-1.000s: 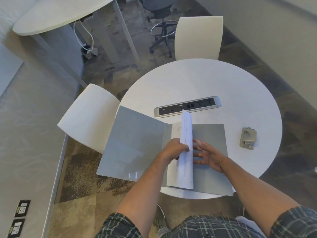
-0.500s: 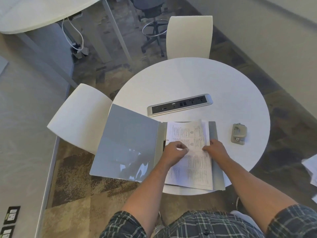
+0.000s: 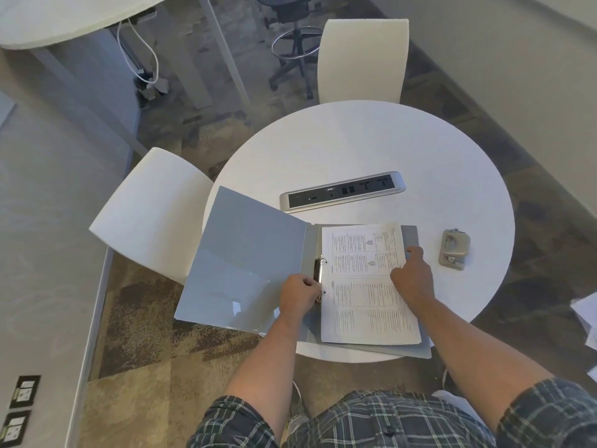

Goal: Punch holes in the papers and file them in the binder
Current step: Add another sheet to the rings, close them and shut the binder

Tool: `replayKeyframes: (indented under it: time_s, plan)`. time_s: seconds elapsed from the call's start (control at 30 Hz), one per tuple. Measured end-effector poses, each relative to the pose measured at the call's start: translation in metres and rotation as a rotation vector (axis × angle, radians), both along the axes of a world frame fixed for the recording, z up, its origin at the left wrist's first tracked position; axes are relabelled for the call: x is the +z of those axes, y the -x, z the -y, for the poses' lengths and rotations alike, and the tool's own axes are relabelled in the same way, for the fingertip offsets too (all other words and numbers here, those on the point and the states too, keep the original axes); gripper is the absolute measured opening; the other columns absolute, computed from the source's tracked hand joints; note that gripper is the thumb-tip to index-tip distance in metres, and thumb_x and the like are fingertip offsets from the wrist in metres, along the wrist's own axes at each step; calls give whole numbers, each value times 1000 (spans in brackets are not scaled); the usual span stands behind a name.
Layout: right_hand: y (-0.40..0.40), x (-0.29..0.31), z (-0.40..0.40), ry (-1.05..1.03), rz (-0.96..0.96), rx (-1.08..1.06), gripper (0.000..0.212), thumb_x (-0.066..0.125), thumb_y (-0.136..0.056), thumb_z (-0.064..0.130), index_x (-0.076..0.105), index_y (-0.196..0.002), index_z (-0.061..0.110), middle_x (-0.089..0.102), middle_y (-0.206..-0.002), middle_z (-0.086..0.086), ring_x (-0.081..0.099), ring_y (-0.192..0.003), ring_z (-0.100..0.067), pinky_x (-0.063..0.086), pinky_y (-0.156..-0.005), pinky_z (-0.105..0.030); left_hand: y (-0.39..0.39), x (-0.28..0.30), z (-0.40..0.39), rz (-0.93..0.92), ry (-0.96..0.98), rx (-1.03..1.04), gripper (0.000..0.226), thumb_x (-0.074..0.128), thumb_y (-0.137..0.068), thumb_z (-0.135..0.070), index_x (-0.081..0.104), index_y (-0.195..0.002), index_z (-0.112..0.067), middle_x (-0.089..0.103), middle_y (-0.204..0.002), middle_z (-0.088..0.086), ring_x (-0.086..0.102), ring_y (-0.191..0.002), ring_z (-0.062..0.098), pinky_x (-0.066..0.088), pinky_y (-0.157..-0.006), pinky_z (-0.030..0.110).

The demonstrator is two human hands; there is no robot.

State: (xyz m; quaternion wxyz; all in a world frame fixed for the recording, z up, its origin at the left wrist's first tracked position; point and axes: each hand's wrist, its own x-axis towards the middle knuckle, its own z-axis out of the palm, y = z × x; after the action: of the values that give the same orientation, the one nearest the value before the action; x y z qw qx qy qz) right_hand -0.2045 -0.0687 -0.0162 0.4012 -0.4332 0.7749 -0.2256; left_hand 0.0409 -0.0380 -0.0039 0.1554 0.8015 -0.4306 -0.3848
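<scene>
A grey binder [image 3: 245, 260] lies open at the near edge of the round white table [image 3: 355, 147], its left cover hanging over the rim. A stack of printed papers [image 3: 365, 308] lies flat on the binder's right half, holes next to the metal rings [image 3: 319, 270]. My left hand [image 3: 298, 294] is curled round the lower part of the ring mechanism. On the papers' right side rests my right hand [image 3: 412, 276], index finger at the sheet's edge. A grey hole punch [image 3: 454, 248] sits on the table to the right of the binder.
A silver power strip [image 3: 342, 190] is set into the table behind the binder. White chairs stand at the left [image 3: 151, 211] and the far side [image 3: 361, 59]. Loose sheets [image 3: 586, 315] lie on the floor at the right edge.
The papers went from standing on edge to lying flat in the binder. My left hand moved left off them onto the rings. My right hand shifted further right on the sheets.
</scene>
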Motion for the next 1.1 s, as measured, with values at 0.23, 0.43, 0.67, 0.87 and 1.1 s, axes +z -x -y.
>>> replayKeyframes:
  time_s: [0.23,0.43,0.67,0.87,1.1]
  plan:
    - [-12,-9,-11,173,-573,314,67,71,-77,14,46,-139,15,58,-131,-10,59,-114,-31,51,-93,-45,6,-4,5,-22,-5,-39,10,75,-85,-21,72,-80,-13,73,-80,1,71,-78,20,63,-72,40]
    - [-49,-2,-12,173,-408,965,58,59,-99,27,41,-154,34,30,-165,12,34,-149,-16,26,-122,-40,2,0,7,12,0,-22,18,77,-85,-30,70,-81,-14,72,-79,0,69,-74,19,55,-62,30]
    - [-59,-15,-23,145,-636,1288,58,42,-106,42,20,-160,42,7,-172,1,20,-154,-26,30,-119,-48,-2,4,12,170,22,-44,10,64,-89,-18,68,-79,-15,69,-78,-4,64,-75,17,47,-60,27]
    - [-68,-11,-20,129,-729,1351,68,42,-103,53,9,-161,40,3,-172,-9,20,-152,-31,33,-113,-50,7,0,21,176,-35,-80,7,76,-80,-16,71,-83,-13,73,-81,2,65,-73,21,45,-57,25]
    - [-66,-11,-23,107,-705,1339,73,44,-100,59,7,-161,42,-2,-172,-6,16,-153,-31,30,-115,-52,13,-1,26,222,-68,-138,12,71,-79,-10,69,-90,-10,69,-86,4,61,-75,22,44,-58,27]
